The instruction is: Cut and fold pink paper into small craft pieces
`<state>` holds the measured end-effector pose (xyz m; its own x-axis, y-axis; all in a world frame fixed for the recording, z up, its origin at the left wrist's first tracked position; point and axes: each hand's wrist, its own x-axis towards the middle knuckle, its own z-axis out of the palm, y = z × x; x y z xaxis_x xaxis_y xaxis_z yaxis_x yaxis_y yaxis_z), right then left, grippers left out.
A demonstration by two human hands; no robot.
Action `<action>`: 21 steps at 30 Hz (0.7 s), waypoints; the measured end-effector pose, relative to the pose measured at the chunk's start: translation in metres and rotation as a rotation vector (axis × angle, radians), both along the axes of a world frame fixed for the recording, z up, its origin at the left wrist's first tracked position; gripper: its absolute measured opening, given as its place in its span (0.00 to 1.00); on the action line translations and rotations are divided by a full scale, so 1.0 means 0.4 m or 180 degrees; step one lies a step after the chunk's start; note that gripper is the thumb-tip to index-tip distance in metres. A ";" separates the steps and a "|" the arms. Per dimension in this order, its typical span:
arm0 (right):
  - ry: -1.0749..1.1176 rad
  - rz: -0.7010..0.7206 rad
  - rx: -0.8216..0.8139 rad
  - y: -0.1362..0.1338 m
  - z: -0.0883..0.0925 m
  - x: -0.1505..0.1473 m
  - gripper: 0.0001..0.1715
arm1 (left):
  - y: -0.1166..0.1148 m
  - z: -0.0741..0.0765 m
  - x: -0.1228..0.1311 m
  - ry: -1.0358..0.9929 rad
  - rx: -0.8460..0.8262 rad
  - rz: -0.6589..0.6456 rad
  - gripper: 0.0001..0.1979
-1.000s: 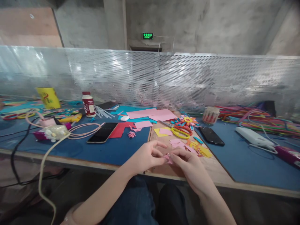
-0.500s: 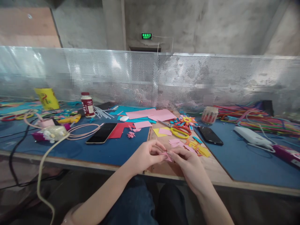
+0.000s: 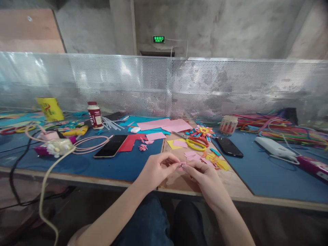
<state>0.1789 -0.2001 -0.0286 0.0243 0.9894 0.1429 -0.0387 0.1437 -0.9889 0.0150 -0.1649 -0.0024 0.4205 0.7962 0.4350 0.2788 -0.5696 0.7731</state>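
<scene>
Here both hands meet over the bare wood at the counter's (image 3: 174, 183) near edge, the left hand (image 3: 158, 170) and right hand (image 3: 207, 175) with fingers curled and thumbs closed in, pinching one small pink paper piece (image 3: 181, 165) between their fingertips; its exact shape is largely hidden. Just beyond the right hand, pink paper slips (image 3: 192, 156) lie loose, with yellow and orange scraps (image 3: 220, 162) to their right. Farther out, scissors (image 3: 188, 142) with yellow and red-orange handles lie beside a many-coloured paper flower (image 3: 204, 131), and a yellow sheet (image 3: 171, 145) sits partly under a pink one. Over to the right: a dark smartphone (image 3: 230, 147), then a clear container (image 3: 228, 125) beyond it. Left side now: little folded pink pieces (image 3: 142, 147), red paper (image 3: 127, 143), another smartphone (image 3: 110, 146) resting against it, and a Costa Coffee bottle (image 3: 94, 117) upright behind. And across the far side, a perforated metal screen (image 3: 115, 82), a green exit sign (image 3: 159, 39) glowing above.
</scene>
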 end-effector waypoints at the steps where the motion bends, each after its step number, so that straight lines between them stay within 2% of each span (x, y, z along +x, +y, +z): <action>1: 0.0002 0.0037 -0.0035 -0.001 0.001 -0.001 0.18 | 0.000 0.001 -0.001 0.0015 0.0048 0.0044 0.07; 6: -0.0160 -0.0037 0.0041 -0.007 0.006 -0.004 0.19 | -0.003 0.007 -0.002 0.0108 0.0221 0.0098 0.07; 14: -0.0131 -0.0219 0.0219 -0.008 0.000 -0.007 0.20 | -0.008 0.002 0.000 0.0138 0.1059 0.0029 0.06; 21: -0.0191 -0.0175 0.0223 -0.011 0.005 -0.010 0.19 | -0.019 0.013 0.011 0.0015 0.0764 0.0107 0.03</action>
<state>0.1749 -0.2044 -0.0268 0.0675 0.9744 0.2144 0.0300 0.2128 -0.9766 0.0195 -0.1724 0.0029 0.3980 0.6837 0.6117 0.3039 -0.7273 0.6153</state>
